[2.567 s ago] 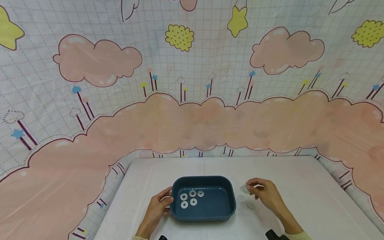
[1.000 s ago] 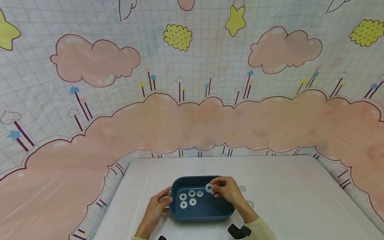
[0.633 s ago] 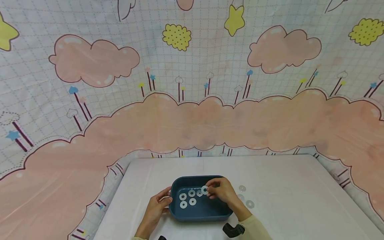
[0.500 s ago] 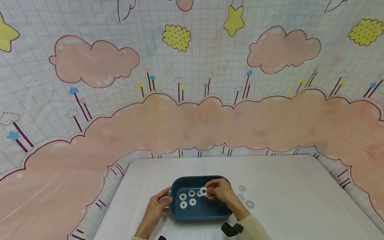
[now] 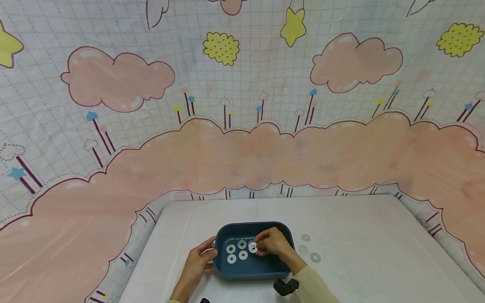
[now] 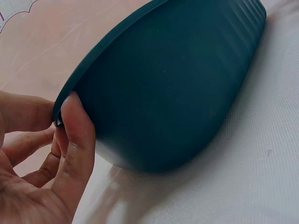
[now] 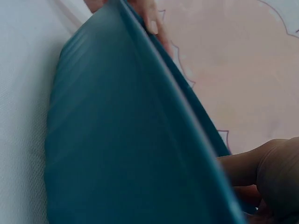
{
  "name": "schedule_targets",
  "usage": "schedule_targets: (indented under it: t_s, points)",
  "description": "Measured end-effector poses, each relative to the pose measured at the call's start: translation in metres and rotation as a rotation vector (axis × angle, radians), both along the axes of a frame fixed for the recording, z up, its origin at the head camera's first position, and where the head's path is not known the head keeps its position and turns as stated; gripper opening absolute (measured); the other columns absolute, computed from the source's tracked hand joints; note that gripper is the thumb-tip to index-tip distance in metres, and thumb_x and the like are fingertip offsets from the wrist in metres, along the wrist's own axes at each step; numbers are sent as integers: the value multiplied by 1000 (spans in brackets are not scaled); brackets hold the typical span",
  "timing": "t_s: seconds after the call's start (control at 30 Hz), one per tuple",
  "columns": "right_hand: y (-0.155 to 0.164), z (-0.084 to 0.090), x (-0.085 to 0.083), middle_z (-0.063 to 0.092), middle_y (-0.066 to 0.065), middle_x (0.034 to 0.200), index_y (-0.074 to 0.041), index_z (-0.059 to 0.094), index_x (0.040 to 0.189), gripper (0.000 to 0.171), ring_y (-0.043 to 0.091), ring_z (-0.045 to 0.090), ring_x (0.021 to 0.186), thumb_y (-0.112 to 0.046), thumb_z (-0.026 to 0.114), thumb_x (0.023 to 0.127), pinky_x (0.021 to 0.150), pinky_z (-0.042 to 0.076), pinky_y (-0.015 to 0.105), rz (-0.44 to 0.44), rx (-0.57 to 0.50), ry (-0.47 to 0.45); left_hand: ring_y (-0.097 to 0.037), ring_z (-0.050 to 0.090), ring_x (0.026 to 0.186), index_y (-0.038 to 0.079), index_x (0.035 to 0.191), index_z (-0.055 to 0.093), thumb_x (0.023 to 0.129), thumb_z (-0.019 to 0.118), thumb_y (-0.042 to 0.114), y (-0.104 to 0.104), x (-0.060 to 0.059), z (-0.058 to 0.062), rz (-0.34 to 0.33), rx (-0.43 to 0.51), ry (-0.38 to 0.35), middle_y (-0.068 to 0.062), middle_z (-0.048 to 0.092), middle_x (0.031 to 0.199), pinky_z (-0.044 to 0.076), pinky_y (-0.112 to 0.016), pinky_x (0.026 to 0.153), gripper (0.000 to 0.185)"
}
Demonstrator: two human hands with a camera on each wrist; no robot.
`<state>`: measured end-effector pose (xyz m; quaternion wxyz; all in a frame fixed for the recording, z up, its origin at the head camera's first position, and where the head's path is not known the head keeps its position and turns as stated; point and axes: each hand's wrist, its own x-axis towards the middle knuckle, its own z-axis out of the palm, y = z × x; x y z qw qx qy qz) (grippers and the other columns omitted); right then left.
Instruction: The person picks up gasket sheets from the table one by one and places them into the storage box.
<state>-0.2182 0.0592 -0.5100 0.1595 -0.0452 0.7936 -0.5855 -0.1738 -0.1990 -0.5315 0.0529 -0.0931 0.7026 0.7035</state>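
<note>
White table (image 5: 360, 227), dark blue tray (image 5: 227, 231) on it, three loose washers (image 5: 305, 238) just beside the tray

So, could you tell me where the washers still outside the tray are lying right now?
In the head view, three washers lie on the white table, just right of the blue tray and beyond the right hand, which reaches into it.

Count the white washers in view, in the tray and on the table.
8 visible: five in the blue tray, four in a square and one at the right hand fingertips; three on the table right of it. The hand may hide more.
</note>
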Motion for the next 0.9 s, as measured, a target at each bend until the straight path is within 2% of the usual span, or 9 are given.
schedule_targets:
  t_s: [0.47, 0.9]
  points:
    - [-4, -5, -2, 68, 9, 73, 4, 74, 93, 17, 12, 68, 56, 9, 64, 80, 56, 58, 27, 28, 77, -71, -17, 58, 89, 1, 140, 51, 92, 60, 1, 1, 1, 2, -3, -10, 2, -10, 51, 113, 52, -28, 61, 49]
    - [-4, -1, 0, 67, 8, 71, 3, 75, 97, 18, 12, 65, 58, 5, 68, 81, 56, 58, 28, 9, 131, -28, -16, 59, 90, -1, 141, 49, 92, 60, 2, 0, 2, 2, -16, 3, 15, -10, 50, 114, 54, -28, 63, 50]
